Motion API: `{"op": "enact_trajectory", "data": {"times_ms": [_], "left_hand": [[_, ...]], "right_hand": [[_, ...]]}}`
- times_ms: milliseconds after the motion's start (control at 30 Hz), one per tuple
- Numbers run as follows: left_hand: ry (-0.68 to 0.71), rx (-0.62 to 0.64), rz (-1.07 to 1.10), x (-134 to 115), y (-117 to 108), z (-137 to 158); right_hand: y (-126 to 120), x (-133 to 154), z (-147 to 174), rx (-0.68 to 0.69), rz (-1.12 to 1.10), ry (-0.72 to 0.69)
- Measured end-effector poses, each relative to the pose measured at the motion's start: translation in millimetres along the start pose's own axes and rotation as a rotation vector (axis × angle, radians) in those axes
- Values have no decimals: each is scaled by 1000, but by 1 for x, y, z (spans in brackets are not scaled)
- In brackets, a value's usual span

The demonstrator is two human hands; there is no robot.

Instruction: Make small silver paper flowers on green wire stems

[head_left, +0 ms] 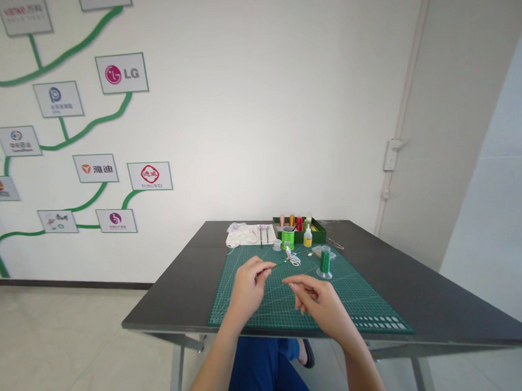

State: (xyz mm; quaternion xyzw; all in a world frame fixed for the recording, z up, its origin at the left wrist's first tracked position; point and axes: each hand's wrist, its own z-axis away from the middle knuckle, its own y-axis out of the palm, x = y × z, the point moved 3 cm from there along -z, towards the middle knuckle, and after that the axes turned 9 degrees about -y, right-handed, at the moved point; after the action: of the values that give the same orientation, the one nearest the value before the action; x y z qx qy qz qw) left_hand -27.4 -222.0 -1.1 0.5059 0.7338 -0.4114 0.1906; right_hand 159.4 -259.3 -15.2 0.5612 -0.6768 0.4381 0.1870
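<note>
My left hand [249, 280] is closed in a pinch above the cutting mat [267, 304]. A thin green stem-like piece [280, 263] sticks out to the right from its fingertips. My right hand [315, 295] hovers just to the right and nearer to me, thumb and forefinger pressed together. Whatever lies between those fingertips is too small to make out; it may be fine thread. Behind the right hand stands a spool of green thread [325, 262] on a clear round base. Scissors [294, 260] with white handles lie beyond both hands.
At the back are a green tray [320, 235] with coloured thread spools, a bright green can [288, 238], a yellow-labelled glue bottle [308, 237] and a small clear tub [277, 245]. White cloth [236, 235] and paper lie at the back left. The dark table [170, 295] meets a wall.
</note>
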Motion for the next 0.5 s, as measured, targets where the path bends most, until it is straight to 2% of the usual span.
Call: {"op": "enact_trajectory", "data": {"times_ms": [100, 267, 500], "left_hand": [[-1, 8, -51, 2, 1, 0], [13, 55, -128, 8, 5, -5], [27, 107, -240, 28, 15, -33]], "right_hand": [[0, -4, 2, 40, -24, 18], [-5, -10, 1, 188, -83, 83], [-31, -28, -31, 313, -156, 64]]}}
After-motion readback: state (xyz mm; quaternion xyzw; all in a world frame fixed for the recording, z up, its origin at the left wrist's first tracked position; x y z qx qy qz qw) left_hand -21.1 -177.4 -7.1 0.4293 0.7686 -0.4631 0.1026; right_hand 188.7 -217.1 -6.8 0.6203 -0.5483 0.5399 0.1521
